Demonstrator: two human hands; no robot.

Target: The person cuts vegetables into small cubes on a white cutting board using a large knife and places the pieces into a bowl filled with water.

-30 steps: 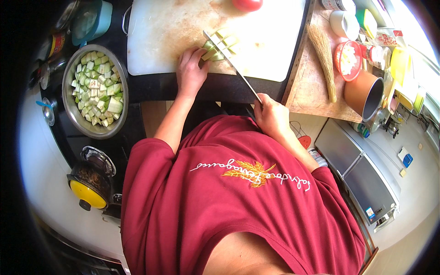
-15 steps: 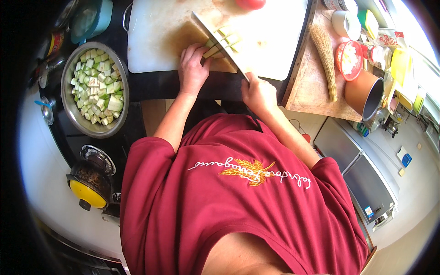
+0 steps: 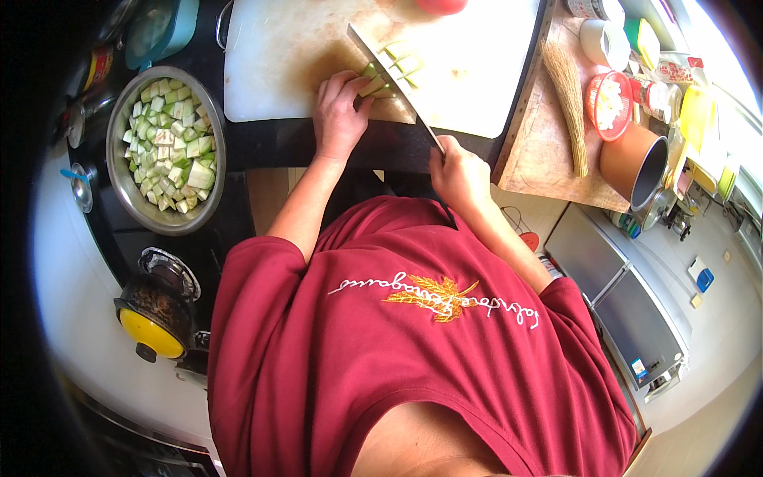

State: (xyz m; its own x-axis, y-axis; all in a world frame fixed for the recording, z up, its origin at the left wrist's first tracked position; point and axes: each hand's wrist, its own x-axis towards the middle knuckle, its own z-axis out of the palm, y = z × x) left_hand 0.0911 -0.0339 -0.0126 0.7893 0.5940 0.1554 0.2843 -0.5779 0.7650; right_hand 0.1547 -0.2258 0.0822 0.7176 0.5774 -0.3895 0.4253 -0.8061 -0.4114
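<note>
Shifted knife (image 3: pixel 402 97) rightward over cutting board (image 3: pixel 270 71), clenched in right grip (image 3: pixel 462 173), pinching likely firm, slick strips (image 3: pixel 373 83) by ends with left grip (image 3: pixel 340 115).

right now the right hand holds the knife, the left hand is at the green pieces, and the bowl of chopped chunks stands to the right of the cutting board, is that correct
Not quite: the head view shows the bowl of chopped chunks to the left of the cutting board. The right hand does hold the knife, and the left hand is at the green pieces.
</note>
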